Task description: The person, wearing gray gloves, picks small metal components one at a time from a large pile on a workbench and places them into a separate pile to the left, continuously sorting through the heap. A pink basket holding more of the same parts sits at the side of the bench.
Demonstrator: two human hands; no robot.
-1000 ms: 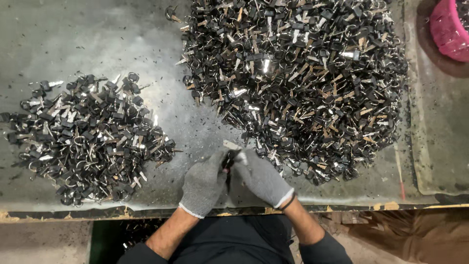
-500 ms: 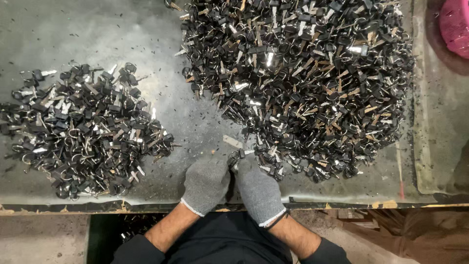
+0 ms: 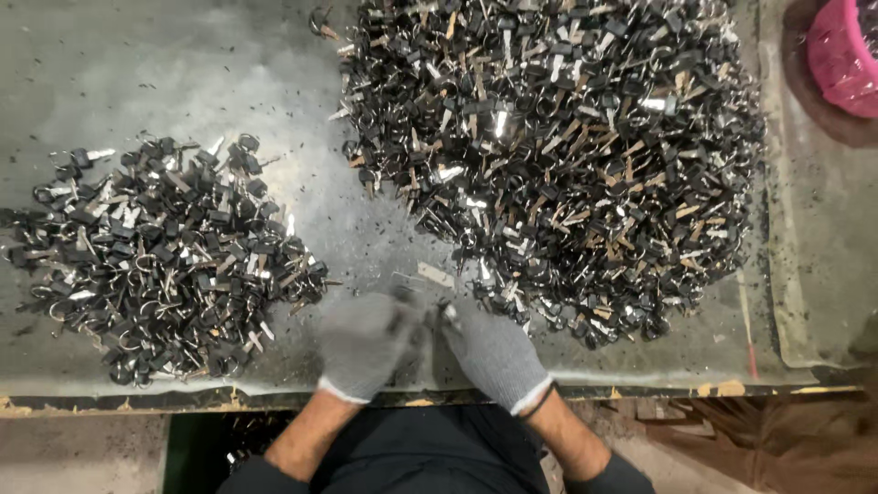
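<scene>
A small dark key piece sits between the two gloved hands, just above the near edge of the table; it is blurred, so its exact shape cannot be made out. The left hand, in a grey knit glove, is smeared by motion, with its fingers curled toward the piece; whether it truly pinches it I cannot tell. The right hand, in the same kind of glove, has its fingers bent in against the piece from the other side, and its hold is likewise unclear. A flat pale metal strip lies on the table just beyond the hands. Past that strip, farther from the table's near edge and off to the right, spreads the big heap of keys, black heads mixed with silver and brass blades. To the left of the hands, well apart from the big heap, lies the smaller heap of mostly black pieces with rings. At the table's far right corner stands a pink tub, only partly in view.
</scene>
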